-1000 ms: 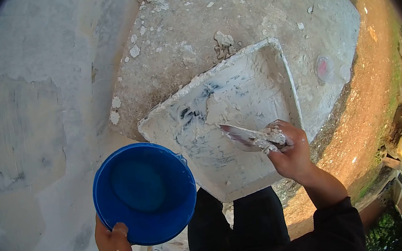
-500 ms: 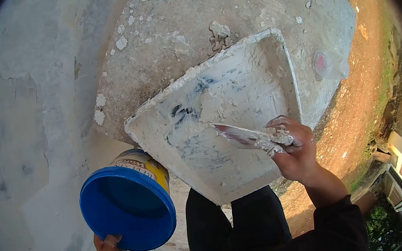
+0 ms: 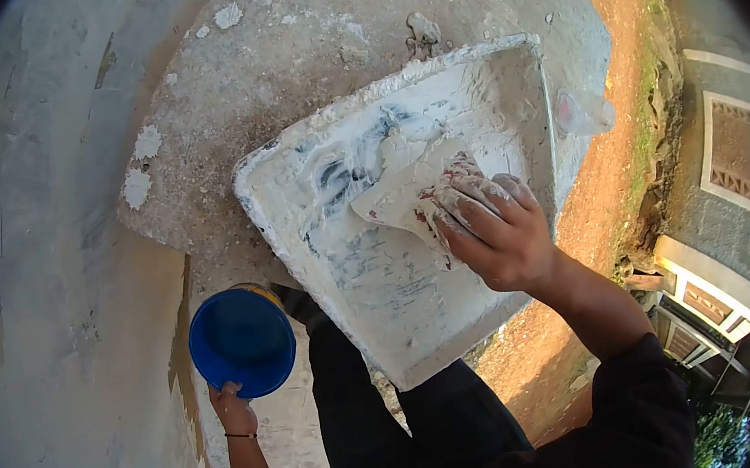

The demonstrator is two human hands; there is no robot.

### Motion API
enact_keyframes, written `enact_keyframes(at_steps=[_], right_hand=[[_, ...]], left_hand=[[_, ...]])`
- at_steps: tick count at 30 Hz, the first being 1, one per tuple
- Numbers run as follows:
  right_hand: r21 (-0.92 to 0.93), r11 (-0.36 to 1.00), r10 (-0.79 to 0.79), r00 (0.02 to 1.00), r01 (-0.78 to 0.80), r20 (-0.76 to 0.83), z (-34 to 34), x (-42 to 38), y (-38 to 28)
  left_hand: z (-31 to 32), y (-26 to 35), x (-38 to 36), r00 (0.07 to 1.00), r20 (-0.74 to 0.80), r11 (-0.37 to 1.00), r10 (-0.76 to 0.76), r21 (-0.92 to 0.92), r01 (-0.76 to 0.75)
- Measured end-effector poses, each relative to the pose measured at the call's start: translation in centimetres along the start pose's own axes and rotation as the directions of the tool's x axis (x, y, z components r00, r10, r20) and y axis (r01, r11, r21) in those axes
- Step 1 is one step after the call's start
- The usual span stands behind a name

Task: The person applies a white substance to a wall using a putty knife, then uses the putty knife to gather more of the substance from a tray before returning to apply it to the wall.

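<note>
My right hand (image 3: 494, 225) is closed around a flat scraper (image 3: 408, 198) whose face is coated in wet, off-white plaster, with reddish patches showing through. It is over the middle of a large plaster-smeared tray (image 3: 405, 332), and plaster sticks to my fingers. Dark streaks of the tray's bottom show through the thin coat. At lower left, my left hand (image 3: 233, 409) grips the near rim of a blue bucket (image 3: 241, 342), thumb over the edge. The bucket is tilted so its blue inside faces me; what lies at its bottom is hard to make out.
The tray rests on a rough concrete slab (image 3: 222, 113) with dried plaster splatters. A clear plastic container (image 3: 583, 113) stands near its right edge. A grey plastered wall (image 3: 55, 270) runs along the left. Orange dirt ground (image 3: 614, 59) and a building (image 3: 727, 157) are at right.
My right hand has turned the scraper from edge-on to showing its plaster-covered face. My left hand has carried the bucket lower, farther from the camera. The view has shifted.
</note>
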State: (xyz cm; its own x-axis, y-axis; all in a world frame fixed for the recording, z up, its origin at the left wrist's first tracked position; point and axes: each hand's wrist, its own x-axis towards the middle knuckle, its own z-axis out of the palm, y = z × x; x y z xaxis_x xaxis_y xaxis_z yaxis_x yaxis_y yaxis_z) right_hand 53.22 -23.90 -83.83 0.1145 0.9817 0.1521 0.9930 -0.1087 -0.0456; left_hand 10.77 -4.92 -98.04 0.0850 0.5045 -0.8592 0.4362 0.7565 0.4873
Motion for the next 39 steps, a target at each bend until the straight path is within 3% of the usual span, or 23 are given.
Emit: enact_keyframes(at_steps=[2,8,13,16,19,23,25,27,30,31,33,34,38,39], right_hand=[[-0.078,0.995,0.058,0.998,-0.058,-0.004,-0.8,0.0,-0.5],[-0.159,0.987,0.03,1.0,-0.03,-0.003,0.3,0.9,-1.4],[-0.182,0.983,0.023,0.998,-0.034,-0.065,-1.6,1.5,-2.0],[-0.156,0.988,0.032,0.997,-0.021,0.07,0.9,1.7,-1.2],[-0.16,0.984,0.063,0.996,-0.074,-0.07,0.1,2.6,-1.6],[-0.118,0.992,0.037,0.999,-0.036,-0.001,1.5,3.9,-0.5],[-0.147,0.989,-0.008,1.0,0.011,0.019,0.7,4.3,-0.3],[-0.151,0.988,-0.048,0.997,0.039,-0.059,-0.1,3.9,-1.1],[-0.122,0.992,-0.013,1.0,0.013,-0.004,0.5,3.6,-0.4],[-0.122,0.992,0.002,1.0,0.001,0.02,0.9,3.4,-0.2],[-0.128,0.992,-0.024,0.999,0.021,-0.027,0.5,3.5,-0.3],[-0.087,0.996,-0.029,1.0,0.029,-0.004,0.6,3.2,-0.3],[-0.072,0.996,-0.052,0.998,0.05,-0.02,0.5,3.0,-0.1],[-0.086,0.995,-0.061,0.997,0.056,-0.047,0.2,3.2,-0.2]], left_hand=[[0.5,-2.9,3.7,1.0,-0.004,1.0,-0.026,-0.015,0.026],[0.9,-10.2,13.3,0.994,0.027,0.989,-0.107,-0.104,0.11],[1.4,-11.9,18.6,0.989,0.091,0.986,-0.114,-0.111,0.124],[2.3,-12.6,21.1,0.983,0.119,0.986,-0.137,-0.078,0.147],[3.1,-13.0,23.4,0.98,0.136,0.98,-0.146,-0.119,0.162],[3.1,-15.5,27.4,0.962,0.162,0.958,-0.219,-0.151,0.243],[3.8,-15.8,28.2,0.961,0.186,0.963,-0.205,-0.139,0.233],[4.6,-16.0,28.3,0.959,0.201,0.966,-0.2,-0.123,0.228],[5.6,-16.4,27.5,0.946,0.247,0.953,-0.208,-0.167,0.253],[3.2,-20.9,32.5,0.947,0.248,0.955,-0.203,-0.163,0.247],[0.3,-29.3,37.5,0.893,0.433,0.993,0.121,-0.066,-0.103],[0.9,-26.9,35.8,0.889,0.407,0.871,-0.209,-0.337,0.359],[3.2,-23.4,32.9,0.898,0.41,0.896,-0.16,-0.321,0.306],[3.2,-22.8,32.2,0.91,0.344,0.89,-0.232,-0.304,0.341]])
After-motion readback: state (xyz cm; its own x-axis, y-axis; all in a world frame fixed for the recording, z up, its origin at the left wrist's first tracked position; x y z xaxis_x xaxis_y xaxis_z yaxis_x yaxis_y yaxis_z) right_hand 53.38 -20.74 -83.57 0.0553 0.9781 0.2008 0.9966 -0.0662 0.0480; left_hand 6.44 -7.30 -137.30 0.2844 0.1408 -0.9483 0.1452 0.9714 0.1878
